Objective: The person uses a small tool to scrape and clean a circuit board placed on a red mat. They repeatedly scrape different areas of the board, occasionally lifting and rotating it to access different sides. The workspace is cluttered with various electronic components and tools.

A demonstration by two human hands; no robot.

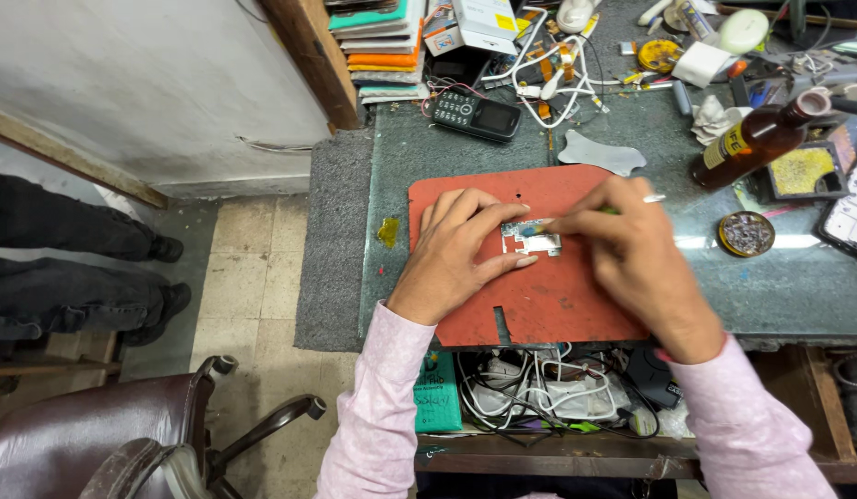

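Observation:
A small silvery metal part point(532, 240) lies on a red work mat point(539, 305) at the middle of the bench. My left hand point(456, 254) rests flat on the mat, thumb and forefinger pinching the part from the left. My right hand point(632, 245) comes in from the right and grips a thin green-tipped tool point(539, 225), its point touching the part's top edge. A ring shows on one finger of the right hand.
A black keypad phone point(475, 115), a brown bottle point(757, 140), a round tin of small bits point(746, 233), a grey plastic pry piece point(602, 152) and tangled white cables point(553, 69) crowd the back. A brown chair point(96, 439) and another person's dark-trousered legs point(68, 268) are on the left.

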